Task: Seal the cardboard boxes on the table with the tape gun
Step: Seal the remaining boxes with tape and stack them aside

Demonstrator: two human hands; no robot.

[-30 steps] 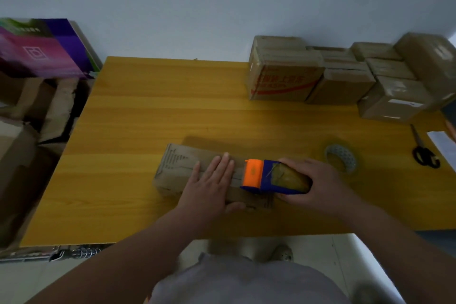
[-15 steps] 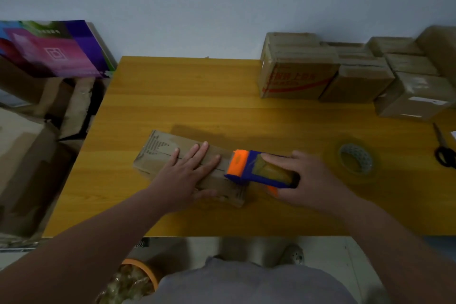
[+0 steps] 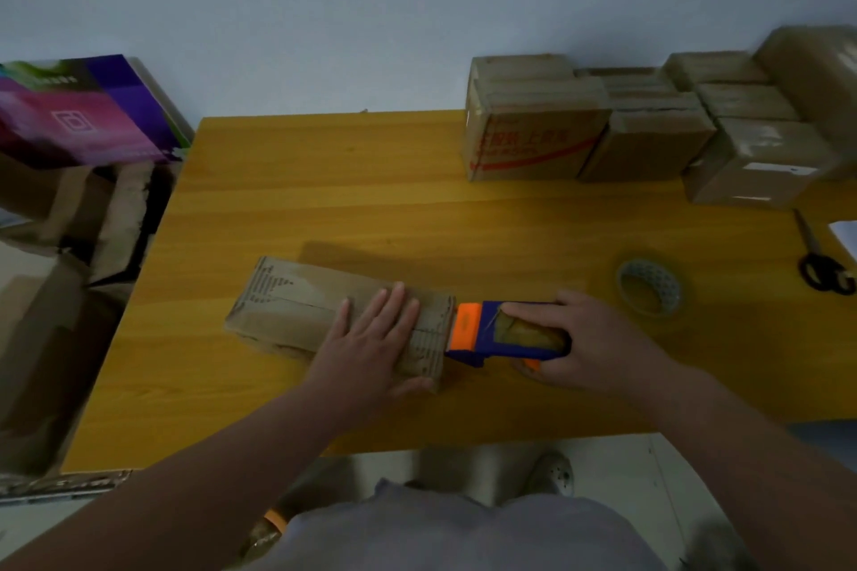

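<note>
Yellow wood tabletop under a pale wall holds your work. The long cardboard box lies left of centre, slightly skewed. Your left hand lies flat on its right half, fingers straight and a little spread, pressing rather than gripping. Your right hand is curled round the tape gun, whose orange head meets the box's right end.

I'd watch three things. A flat palm alone may let the box slide if you tug the gun sideways. Your left fingertips sit close to the head, so a jerk could bring the cutter onto them. Tape pulled off at an angle may wrinkle or lift at that edge.

The tape roll and scissors lie right, and the stacked boxes sit far right.
</note>
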